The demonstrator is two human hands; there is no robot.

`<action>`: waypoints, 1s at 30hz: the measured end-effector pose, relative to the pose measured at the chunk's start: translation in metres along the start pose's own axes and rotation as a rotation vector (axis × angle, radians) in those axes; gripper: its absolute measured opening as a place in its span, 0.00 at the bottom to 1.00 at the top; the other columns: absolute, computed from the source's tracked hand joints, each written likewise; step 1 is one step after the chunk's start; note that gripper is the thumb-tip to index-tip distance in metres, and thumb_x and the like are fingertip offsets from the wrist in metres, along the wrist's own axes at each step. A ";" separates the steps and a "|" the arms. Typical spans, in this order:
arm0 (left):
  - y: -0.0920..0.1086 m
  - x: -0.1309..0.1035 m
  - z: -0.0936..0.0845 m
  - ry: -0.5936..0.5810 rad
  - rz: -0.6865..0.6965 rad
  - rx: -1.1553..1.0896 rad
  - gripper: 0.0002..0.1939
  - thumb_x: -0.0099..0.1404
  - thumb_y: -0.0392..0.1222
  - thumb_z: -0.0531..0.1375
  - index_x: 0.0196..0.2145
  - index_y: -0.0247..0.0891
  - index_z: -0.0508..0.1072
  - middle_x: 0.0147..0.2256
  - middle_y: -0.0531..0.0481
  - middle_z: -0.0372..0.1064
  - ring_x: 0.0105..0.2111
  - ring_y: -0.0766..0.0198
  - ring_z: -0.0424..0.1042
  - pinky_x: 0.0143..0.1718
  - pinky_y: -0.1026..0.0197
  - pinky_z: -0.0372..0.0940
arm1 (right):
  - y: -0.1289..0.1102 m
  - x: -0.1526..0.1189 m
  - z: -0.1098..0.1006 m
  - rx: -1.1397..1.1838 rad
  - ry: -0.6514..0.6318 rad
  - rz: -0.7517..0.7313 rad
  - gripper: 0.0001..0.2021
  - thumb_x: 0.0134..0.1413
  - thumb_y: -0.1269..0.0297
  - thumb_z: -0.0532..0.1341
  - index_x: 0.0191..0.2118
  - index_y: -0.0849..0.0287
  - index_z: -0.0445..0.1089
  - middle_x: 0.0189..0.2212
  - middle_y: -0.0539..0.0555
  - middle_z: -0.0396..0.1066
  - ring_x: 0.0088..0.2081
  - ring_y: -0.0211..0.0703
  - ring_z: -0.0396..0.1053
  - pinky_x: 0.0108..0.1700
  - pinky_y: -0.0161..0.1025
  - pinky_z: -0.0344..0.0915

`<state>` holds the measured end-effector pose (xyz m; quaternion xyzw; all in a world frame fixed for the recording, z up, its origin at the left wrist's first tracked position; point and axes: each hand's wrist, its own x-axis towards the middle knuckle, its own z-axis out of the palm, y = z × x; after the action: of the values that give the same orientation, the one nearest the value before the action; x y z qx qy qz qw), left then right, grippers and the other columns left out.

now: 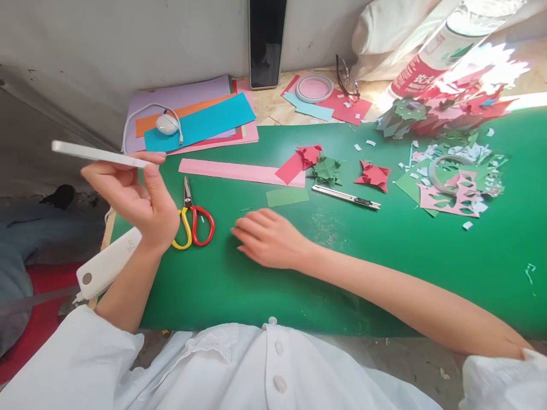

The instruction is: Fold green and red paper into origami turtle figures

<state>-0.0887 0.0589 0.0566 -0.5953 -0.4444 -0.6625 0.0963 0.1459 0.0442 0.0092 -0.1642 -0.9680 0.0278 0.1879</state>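
Note:
My left hand (141,196) is raised above the left side of the green table, closed around a thin white phone-like slab (100,154) seen edge-on. Its face is hidden from me. Below that hand lie scissors (192,219) with one yellow and one red handle. My right hand (271,236) rests on the green tabletop (273,296), fingers loosely stretched leftward and holding nothing. Just beyond it are a green paper strip (287,197), a long pink strip (231,171) and a silver utility knife (346,197).
Folded red (373,175) and green (327,169) paper shapes lie mid-table. Paper scraps surround a tape roll (433,173) at right. Coloured sheets (200,122) are stacked at back left. A dark phone (267,42) leans on the wall; a bottle (444,51) stands back right. A white power bank (109,265) lies left.

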 end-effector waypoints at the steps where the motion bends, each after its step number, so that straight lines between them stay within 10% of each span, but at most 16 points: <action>1: -0.001 0.003 0.000 0.024 0.032 -0.011 0.20 0.70 0.54 0.59 0.43 0.38 0.55 0.35 0.52 0.63 0.34 0.64 0.75 0.44 0.52 0.72 | -0.013 0.017 0.004 0.016 -0.038 -0.014 0.16 0.71 0.57 0.50 0.48 0.61 0.70 0.45 0.56 0.73 0.45 0.44 0.65 0.47 0.42 0.59; 7: -0.009 0.006 0.000 0.082 0.123 0.020 0.16 0.70 0.48 0.53 0.44 0.41 0.47 0.31 0.60 0.58 0.24 0.71 0.64 0.29 0.61 0.63 | -0.069 0.114 0.022 0.051 -0.271 0.246 0.17 0.67 0.68 0.49 0.56 0.71 0.62 0.41 0.65 0.70 0.42 0.50 0.69 0.39 0.42 0.61; 11: -0.006 0.002 -0.002 0.073 0.159 0.106 0.13 0.69 0.50 0.51 0.42 0.43 0.49 0.26 0.62 0.56 0.21 0.70 0.62 0.24 0.63 0.57 | -0.070 0.131 0.015 0.067 -0.425 0.427 0.20 0.62 0.75 0.49 0.58 0.67 0.59 0.42 0.66 0.70 0.41 0.49 0.71 0.32 0.36 0.60; 21: 0.018 -0.014 -0.008 -0.144 0.167 0.062 0.15 0.71 0.51 0.56 0.48 0.41 0.60 0.26 0.61 0.59 0.18 0.72 0.62 0.26 0.61 0.56 | -0.032 0.044 -0.037 0.091 -0.633 0.672 0.15 0.51 0.75 0.60 0.46 0.64 0.66 0.36 0.64 0.74 0.36 0.48 0.74 0.29 0.35 0.56; 30: 0.043 -0.039 0.007 -0.221 -0.491 -0.300 0.11 0.71 0.40 0.62 0.49 0.47 0.69 0.37 0.57 0.74 0.26 0.72 0.69 0.29 0.64 0.65 | -0.002 -0.003 -0.049 0.062 -0.490 0.892 0.13 0.58 0.67 0.54 0.49 0.60 0.63 0.35 0.57 0.76 0.31 0.48 0.72 0.26 0.38 0.47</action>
<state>-0.0449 0.0235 0.0419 -0.5464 -0.4797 -0.6553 -0.2046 0.1665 0.0412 0.0541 -0.5446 -0.8179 0.1718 -0.0698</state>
